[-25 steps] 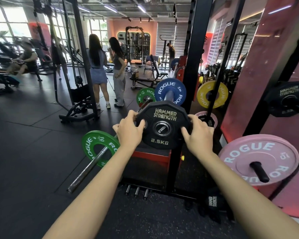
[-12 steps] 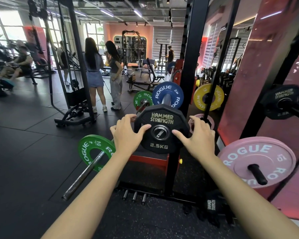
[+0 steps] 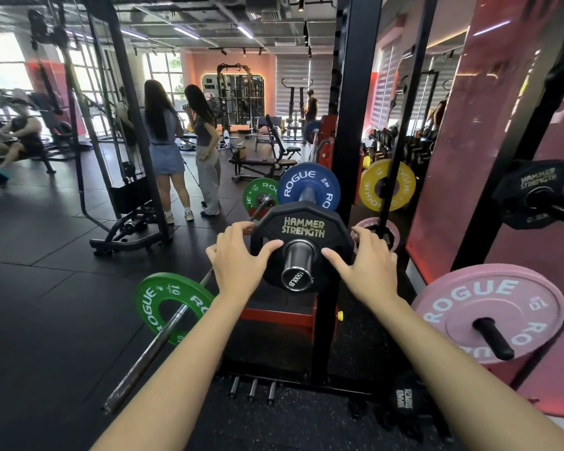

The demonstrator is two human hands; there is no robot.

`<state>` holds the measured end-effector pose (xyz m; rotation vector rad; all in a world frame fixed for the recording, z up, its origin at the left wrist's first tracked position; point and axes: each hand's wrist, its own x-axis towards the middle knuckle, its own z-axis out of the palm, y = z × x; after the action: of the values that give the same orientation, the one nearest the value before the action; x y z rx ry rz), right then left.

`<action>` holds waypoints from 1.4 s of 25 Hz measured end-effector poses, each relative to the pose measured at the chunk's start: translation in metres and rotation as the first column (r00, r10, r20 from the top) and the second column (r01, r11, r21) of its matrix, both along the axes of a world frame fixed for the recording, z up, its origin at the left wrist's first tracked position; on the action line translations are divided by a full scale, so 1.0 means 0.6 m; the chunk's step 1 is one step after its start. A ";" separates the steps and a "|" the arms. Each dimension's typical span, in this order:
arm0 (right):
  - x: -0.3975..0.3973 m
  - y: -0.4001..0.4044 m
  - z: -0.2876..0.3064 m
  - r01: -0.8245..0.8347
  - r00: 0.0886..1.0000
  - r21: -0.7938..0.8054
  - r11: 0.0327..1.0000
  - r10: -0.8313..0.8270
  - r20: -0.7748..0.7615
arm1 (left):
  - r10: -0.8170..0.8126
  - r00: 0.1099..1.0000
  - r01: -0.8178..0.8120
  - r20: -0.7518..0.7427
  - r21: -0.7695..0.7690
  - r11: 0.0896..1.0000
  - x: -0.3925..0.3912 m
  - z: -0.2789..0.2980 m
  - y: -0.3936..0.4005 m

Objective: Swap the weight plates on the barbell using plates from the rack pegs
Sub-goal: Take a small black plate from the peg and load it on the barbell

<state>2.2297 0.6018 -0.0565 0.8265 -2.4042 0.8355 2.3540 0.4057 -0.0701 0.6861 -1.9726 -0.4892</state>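
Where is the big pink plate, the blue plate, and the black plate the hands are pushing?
Pink plate (image 3: 463,307): head view, on its face.
Blue plate (image 3: 293,183): head view, on its face.
Black plate (image 3: 303,227): head view, on its gold lettering.

Dark rubber gym floor (image 3: 52,320) carried everything: a green-plated barbell (image 3: 150,349) lay on it, a black glove (image 3: 404,405) sat by the rack base (image 3: 306,379).
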 end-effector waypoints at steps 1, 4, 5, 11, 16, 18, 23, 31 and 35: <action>-0.012 -0.009 -0.001 0.001 1.000 -0.005 1.000 -0.001 0.006 | -0.006 1.000 0.006 0.004 -0.006 1.000 -0.014 0.002 -0.011; -0.057 -0.043 -0.003 0.013 1.000 -0.001 1.000 -0.013 0.007 | -0.018 0.999 0.020 0.045 -0.032 0.999 -0.066 0.013 -0.049; -0.074 -0.056 -0.003 0.016 1.000 -0.001 1.000 -0.016 0.009 | -0.019 0.998 0.022 0.057 -0.047 0.999 -0.086 0.017 -0.062; -0.179 -0.124 -0.008 0.028 1.000 -0.014 1.000 -0.028 0.014 | -0.042 0.998 0.045 0.049 -0.057 0.997 -0.198 0.021 -0.120; -0.268 -0.177 -0.003 0.048 0.999 -0.013 0.999 -0.048 0.008 | -0.052 0.998 0.054 0.030 -0.076 0.996 -0.287 0.020 -0.177; -0.294 -0.193 0.000 0.067 0.998 -0.013 0.998 -0.067 0.007 | -0.046 0.998 0.048 0.038 -0.072 0.996 -0.315 0.018 -0.195; -0.350 -0.238 0.021 0.166 0.986 0.013 0.986 -0.166 0.007 | -0.072 0.996 0.074 0.061 -0.031 0.997 -0.385 0.025 -0.242; -0.361 -0.256 0.011 0.202 0.979 -0.010 0.979 -0.202 0.026 | -0.132 0.990 0.136 0.040 -0.121 0.983 -0.411 0.016 -0.277; -0.313 -0.247 0.013 0.246 0.967 -0.045 0.968 -0.243 0.073 | -0.078 0.991 0.097 0.106 -0.184 0.978 -0.385 0.035 -0.263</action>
<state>2.0419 0.4537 -0.0486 0.4745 -2.4654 0.8365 2.1232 0.2476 -0.0492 0.5139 -2.1168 -0.3204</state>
